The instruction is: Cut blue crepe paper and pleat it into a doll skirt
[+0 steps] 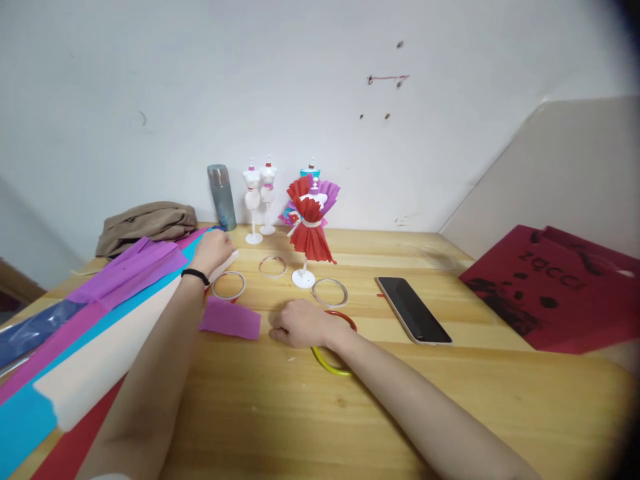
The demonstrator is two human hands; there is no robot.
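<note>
My left hand [214, 252], with a black band on its wrist, is closed at the far end of long crepe paper strips [117, 327] in white, blue, purple and red. Whatever its fingers grip is hidden. On the tabletop my right hand [306, 325] is curled, its fingertips near a small purple crepe paper piece [233, 319]; I cannot make out anything in it. Under the right wrist lie a red ring and a yellow-green ring [333, 365]. Ahead stands a white mini mannequin [303, 277] wearing a pleated red paper dress [311, 233].
Two bare mannequins [253, 200] and a dressed one [310, 172] stand behind, beside a thermos [223, 200]. Several wire rings [330, 292] lie about. A phone [414, 310] and a red bag [555, 293] are rightward; brown cloth [147, 223] is at the far left.
</note>
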